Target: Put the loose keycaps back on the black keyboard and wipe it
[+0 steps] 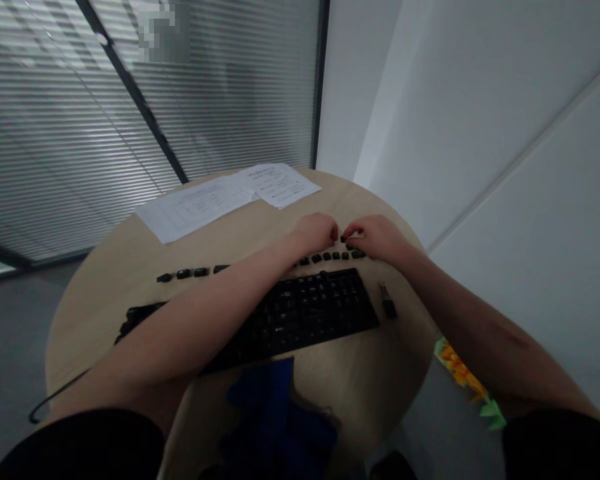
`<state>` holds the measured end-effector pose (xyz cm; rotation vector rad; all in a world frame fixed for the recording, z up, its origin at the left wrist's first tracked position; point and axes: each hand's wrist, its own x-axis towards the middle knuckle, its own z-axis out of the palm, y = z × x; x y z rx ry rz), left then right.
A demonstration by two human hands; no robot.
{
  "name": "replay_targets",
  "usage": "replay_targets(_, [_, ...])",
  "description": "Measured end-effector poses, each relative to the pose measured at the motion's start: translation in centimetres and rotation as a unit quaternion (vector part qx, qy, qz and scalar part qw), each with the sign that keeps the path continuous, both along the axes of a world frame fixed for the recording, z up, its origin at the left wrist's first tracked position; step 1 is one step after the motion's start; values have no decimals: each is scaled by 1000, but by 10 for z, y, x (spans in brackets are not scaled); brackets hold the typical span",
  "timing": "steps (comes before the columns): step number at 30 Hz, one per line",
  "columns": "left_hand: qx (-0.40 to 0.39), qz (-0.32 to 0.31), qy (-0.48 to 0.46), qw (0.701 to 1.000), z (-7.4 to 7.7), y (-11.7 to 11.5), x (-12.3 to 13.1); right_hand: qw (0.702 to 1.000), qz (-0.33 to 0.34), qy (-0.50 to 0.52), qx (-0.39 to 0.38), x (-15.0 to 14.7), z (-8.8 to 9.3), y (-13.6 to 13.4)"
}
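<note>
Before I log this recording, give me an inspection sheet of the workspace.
Surface: round pale-wood table.
Job's things: black plastic keyboard; small black keycaps lined up beyond it.
Clutter: white paper sheets, dark-blue cloth-like item, small black-handled metal tool.
Hands: right hand pinching a small black piece; left hand curled, contents hidden.
Cables: thin black cable at the table's left edge.
Surroundings: pale grey wall, slatted blinds, orange-and-green flower-like item.

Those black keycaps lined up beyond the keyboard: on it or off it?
Off: the keycaps sit on the tabletop, with wood showing between the row's left end and the keyboard.
</note>
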<state>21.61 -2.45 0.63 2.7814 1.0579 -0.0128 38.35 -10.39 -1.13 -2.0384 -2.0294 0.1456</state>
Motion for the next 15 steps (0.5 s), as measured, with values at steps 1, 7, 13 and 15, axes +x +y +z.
replay_targets(1, [3, 0, -11, 1000, 5, -11, -10, 1000, 2, 18, 19, -1, 2, -13])
replay_targets(7, [-7, -47, -94, 994, -3, -110, -86, 989, 93, 110, 41, -23, -23, -102])
replay_targets(13, [-29, -11, -139, 990, -40, -147, -108, 990, 111, 88, 16, -41, -51, -124])
replay_targets(15, [-20, -5, -147, 989, -46, -144, -108, 991, 111, 73, 8, -43, -52, -123])
